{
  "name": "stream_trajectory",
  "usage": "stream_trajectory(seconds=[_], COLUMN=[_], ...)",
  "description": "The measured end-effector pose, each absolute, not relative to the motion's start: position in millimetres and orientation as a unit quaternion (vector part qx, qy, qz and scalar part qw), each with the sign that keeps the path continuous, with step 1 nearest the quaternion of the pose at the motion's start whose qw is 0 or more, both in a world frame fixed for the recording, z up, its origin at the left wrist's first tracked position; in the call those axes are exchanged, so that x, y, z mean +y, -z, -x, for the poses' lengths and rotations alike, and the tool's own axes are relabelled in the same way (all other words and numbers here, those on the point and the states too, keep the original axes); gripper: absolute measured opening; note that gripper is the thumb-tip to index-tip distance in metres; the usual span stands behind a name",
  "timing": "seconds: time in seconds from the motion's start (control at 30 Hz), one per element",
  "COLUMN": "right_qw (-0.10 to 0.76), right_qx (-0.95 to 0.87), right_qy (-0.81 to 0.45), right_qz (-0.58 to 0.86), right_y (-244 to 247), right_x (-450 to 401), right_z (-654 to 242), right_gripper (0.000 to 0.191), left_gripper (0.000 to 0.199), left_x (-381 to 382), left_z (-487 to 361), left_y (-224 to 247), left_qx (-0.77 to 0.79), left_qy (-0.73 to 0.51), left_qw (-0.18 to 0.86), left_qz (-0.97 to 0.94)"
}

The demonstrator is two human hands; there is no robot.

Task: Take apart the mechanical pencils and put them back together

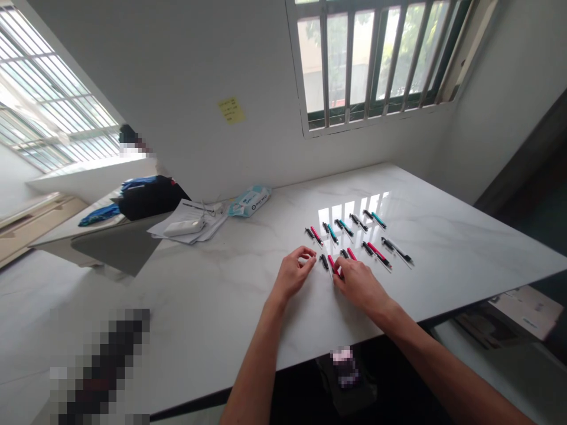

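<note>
Right hand down at the near row of pen parts, fingertips against a red barrel whose near end lies under them; cannot tell whether pinched or merely touched. Left hand just left of a black pen piece, thumb and forefinger curled toward each other, any hold unclear. Teal barrels lie beyond, in the far row on the marble-patterned table.

The single head view looks from above the table's near edge, forward and down at a slant; left hand and right hand over the table appear close, wall and window behind it farther off.
</note>
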State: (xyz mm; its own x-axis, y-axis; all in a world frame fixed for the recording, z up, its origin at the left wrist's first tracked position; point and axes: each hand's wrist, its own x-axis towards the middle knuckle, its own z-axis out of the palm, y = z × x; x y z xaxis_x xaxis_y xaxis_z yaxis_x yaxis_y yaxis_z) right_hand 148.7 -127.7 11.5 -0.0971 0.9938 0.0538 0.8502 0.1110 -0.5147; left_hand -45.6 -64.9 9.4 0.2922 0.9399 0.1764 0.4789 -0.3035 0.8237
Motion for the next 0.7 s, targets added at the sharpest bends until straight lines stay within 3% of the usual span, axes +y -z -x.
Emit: stream_trajectory(seconds=[0.23,0.57,0.7], right_qw=[0.184,0.249,0.292], right_qx=[-0.749,-0.757,-0.763], right_qy=[-0.156,-0.119,-0.103], right_qz=[0.618,0.592,0.567], right_y=[-8,-24,-36], right_x=[-115,-89,-52], right_z=[-156,-166,-167], right_gripper=[0.023,0.016,0.016], left_gripper=[0.011,0.012,0.010], left_x=[-70,-74,-75], left_z=[41,31,31], left_y=[-8,-2,-3], left_qx=[0.447,0.463,0.464], left_qy=[-0.283,-0.251,-0.262], left_qw=[0.379,0.296,0.320], left_qz=[-0.759,-0.797,-0.783])
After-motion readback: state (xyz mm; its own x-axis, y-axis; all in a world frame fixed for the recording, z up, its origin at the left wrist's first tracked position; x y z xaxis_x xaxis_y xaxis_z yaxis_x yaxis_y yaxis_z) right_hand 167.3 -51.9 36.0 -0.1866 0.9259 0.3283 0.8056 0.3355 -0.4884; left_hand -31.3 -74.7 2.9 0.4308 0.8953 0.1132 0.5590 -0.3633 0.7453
